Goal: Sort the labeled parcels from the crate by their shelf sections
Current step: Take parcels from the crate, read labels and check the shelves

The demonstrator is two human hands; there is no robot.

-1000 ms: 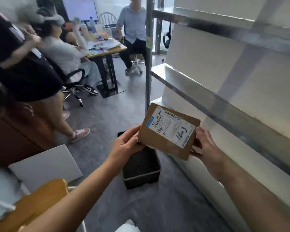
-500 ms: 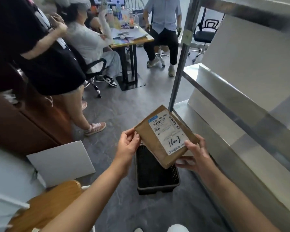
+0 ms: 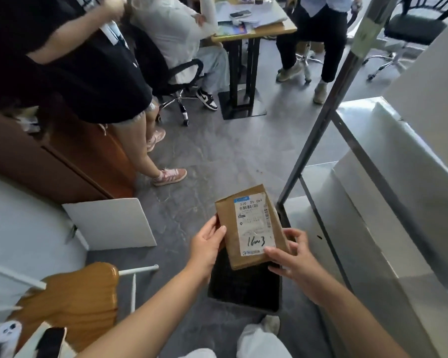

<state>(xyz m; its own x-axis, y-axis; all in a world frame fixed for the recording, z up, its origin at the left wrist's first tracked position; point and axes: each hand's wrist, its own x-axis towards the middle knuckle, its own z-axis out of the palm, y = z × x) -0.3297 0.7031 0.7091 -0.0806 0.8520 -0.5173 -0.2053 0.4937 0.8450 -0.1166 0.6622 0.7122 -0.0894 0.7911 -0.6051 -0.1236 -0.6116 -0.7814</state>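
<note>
1. The person is holding a brown parcel [image 3: 251,226] in the lower middle of the frame, directly above the black crate [image 3: 243,288] that is standing on the floor. The parcel is tilted, with its white label [image 3: 254,226] facing up toward the camera.

2. The left hand [image 3: 207,244] is gripping the left edge of the parcel; its thumb is lying on the front face and the other fingers are hidden behind, so they seem clamped on the edge. The right hand [image 3: 292,257] is touching only the lower right corner, with the thumb on the label and the other fingers spread apart behind.

3. Because the right hand is pinching so little of the parcel, it may be slipping out and falling back into the crate if the left hand is letting go first.

4. The handwritten mark on the label is hard to read, so I think the person risks reading the section wrongly and choosing a wrong level of the metal shelf [image 3: 388,192] at the right side of the frame.

5. The slanted shelf post [image 3: 328,120] is standing near the parcel, up and to the right. A quick swing toward the shelf could be knocking the parcel against it.

6. Other people are sitting and standing in the upper left, well apart, so a collision with them looks unlikely.
</note>
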